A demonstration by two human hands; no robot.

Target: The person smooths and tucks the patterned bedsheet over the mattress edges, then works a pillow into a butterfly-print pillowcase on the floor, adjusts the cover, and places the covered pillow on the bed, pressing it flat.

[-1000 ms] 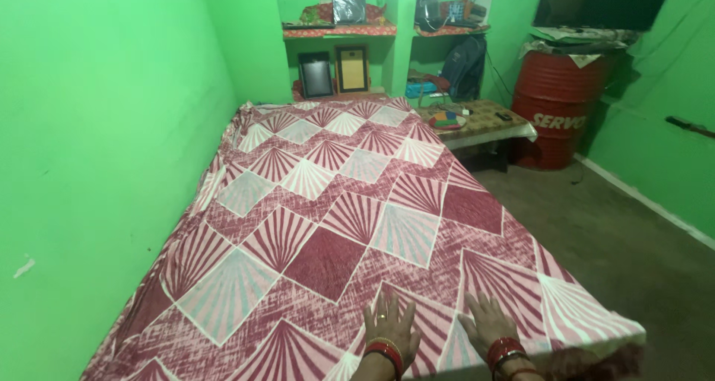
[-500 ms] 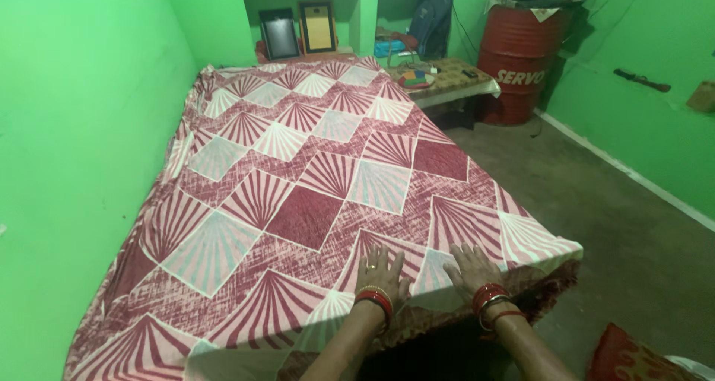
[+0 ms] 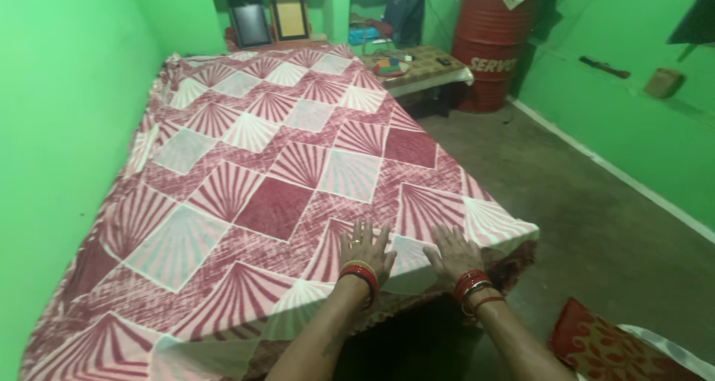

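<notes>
Both hands lie flat and released, fingers spread, palms pressed down on the bed's near edge: my left hand (image 3: 364,248) with its ring and red-and-gold bangles, my right hand (image 3: 452,251) with red bangles just beside it. They grip nothing; I judge the open palms are placed this way to press the cloth smooth where it drops over the edge.

Under them is the maroon, pink and white bedsheet with a diamond and sunburst print (image 3: 275,172), a soft woven cloth lying nearly taut across the whole bed, its near border hanging loose and slightly rumpled. To my lower right a red patterned cushion (image 3: 596,344) rests on the dull brown floor (image 3: 581,202).

Further off, a low side table with a patterned cloth cover (image 3: 421,64) stands against the bed's far corner. Beyond it is a red cylindrical metal drum (image 3: 491,49), and two dark framed pictures (image 3: 269,17) lean upright in a green wall niche.
</notes>
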